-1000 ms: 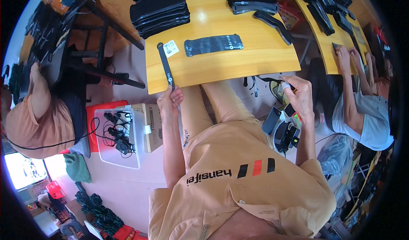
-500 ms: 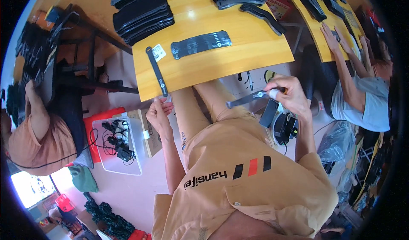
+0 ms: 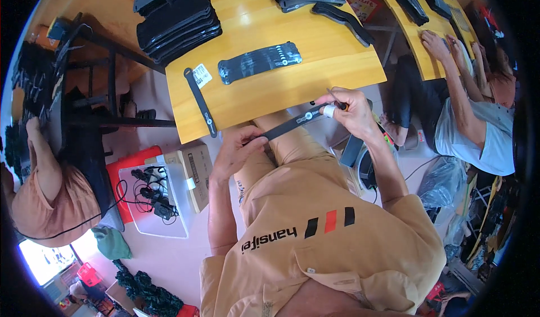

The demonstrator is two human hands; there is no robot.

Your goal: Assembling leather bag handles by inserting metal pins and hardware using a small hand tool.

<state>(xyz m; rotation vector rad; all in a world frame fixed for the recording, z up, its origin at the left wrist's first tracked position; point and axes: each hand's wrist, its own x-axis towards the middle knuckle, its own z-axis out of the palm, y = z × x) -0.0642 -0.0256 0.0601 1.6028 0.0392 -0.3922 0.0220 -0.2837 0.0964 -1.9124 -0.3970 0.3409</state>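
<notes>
Black strap stretched between both grips

On my feed the wearer's shirt (image 3: pixel 337 261) spans most of the lower view, black lettering and black and red stripes across its chest. Ahead is the wooden desk (image 3: pixel 326 72), bearing a tall black stack (image 3: pixel 177 30) and a flat black pack (image 3: pixel 260 63) with white print at one end. My left grip (image 3: pixel 239 151) pinches one end of the held strap (image 3: pixel 286 126); my right grip (image 3: pixel 350 113) clasps it farther along. White print marks this strap too, which runs above the lap, just off the desk's near edge. Half a second ago only the right had it; the left was by the loose strap (image 3: pixel 201 106), which lies beside a white printed label (image 3: pixel 201 75). The right also holds a small pointed tool (image 3: pixel 342 107).
</notes>
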